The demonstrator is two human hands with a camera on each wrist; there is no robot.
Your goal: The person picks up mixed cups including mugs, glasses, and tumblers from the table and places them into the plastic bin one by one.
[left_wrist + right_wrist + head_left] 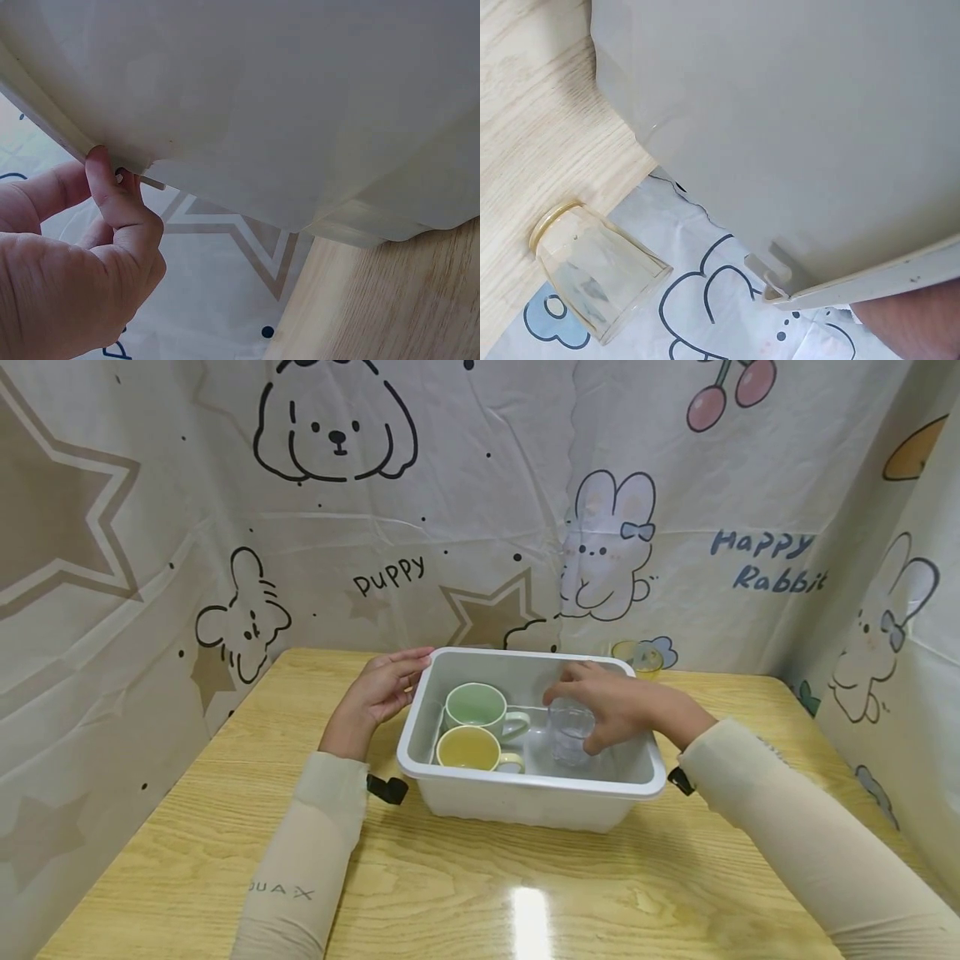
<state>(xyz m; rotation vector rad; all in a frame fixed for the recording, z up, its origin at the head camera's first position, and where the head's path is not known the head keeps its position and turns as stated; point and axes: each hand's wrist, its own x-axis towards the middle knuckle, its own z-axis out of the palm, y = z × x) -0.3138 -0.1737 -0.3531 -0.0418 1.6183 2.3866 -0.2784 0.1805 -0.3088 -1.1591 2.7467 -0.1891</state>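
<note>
A white plastic basin [525, 806] stands on the table. My left hand [382, 689] holds its rim at the back left corner; the left wrist view shows curled fingers [124, 214] on that rim. Reaching over the right side, my right hand [618, 703] is inside the basin, with fingers and thumb around a clear glass [570, 743] near the basin floor. A green mug [477, 703] and a yellow mug [467, 750] sit in the left half, handles to the right. In the right wrist view, the basin wall [795, 135] hides most of the right hand [919, 326].
A yellowish transparent glass [604, 274] stands on the wooden table [465, 885] behind the basin's right back corner, partly hidden in the head view. A patterned cloth [465, 527] hangs behind the table and along both sides.
</note>
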